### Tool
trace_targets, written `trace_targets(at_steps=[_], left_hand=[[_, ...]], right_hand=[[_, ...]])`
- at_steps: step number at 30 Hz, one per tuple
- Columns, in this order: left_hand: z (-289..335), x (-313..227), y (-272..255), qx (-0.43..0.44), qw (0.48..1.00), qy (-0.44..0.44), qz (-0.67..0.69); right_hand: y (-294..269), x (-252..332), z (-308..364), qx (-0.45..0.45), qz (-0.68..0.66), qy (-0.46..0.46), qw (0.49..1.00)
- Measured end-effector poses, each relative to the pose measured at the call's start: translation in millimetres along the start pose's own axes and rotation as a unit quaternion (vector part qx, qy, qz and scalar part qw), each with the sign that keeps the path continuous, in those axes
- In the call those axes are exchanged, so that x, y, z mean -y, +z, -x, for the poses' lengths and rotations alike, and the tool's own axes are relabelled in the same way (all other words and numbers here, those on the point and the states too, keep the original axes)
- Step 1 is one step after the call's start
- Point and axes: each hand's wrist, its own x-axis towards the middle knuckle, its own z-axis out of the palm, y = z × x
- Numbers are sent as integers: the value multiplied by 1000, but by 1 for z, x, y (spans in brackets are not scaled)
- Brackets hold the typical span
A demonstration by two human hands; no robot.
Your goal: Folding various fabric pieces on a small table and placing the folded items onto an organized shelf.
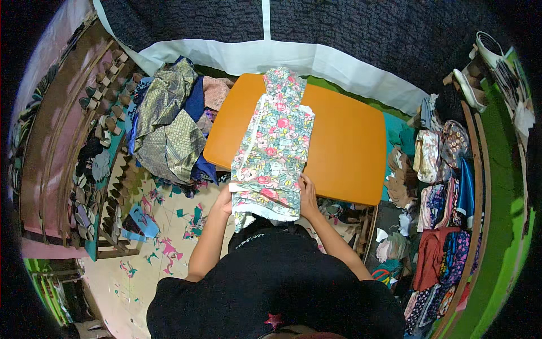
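Observation:
A long piece of floral fabric [275, 135], pale with pink roses and green leaves, lies lengthwise over the orange table [347, 147]. Its far end narrows to a strip near the table's back edge. The near end hangs over the front edge toward my body and is folded across, with a white edge showing. My left hand [224, 200] grips the left side of this near end, its fingertips partly hidden by the cloth. On the opposite side, my right hand [308, 198] is closed on the right edge, with some fingers out of sight beneath it.
Left of the table is a heap of gold-patterned and blue cloth [169, 121]. Colourful scraps [166, 248] litter the floor. Wooden racks [107, 147] stand at the left; folded fabrics [435, 248] fill a shelf at the right. A dark curtain [350, 34] hangs behind the table.

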Motion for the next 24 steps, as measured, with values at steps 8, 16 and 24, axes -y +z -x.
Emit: trace_targets(at_steps=[8,16,24], left_hand=[[22,-11,11,19,997,-51,52],[50,-19,24,-134,973,-60,-178],[26,-51,5,-80,937,-5,-340]], right_hand=[[-38,30,-62,-77,-99,-99,987],[-9,5,-18,108,-144,-174,968],[-31,29,-32,143,-240,-99,955]])
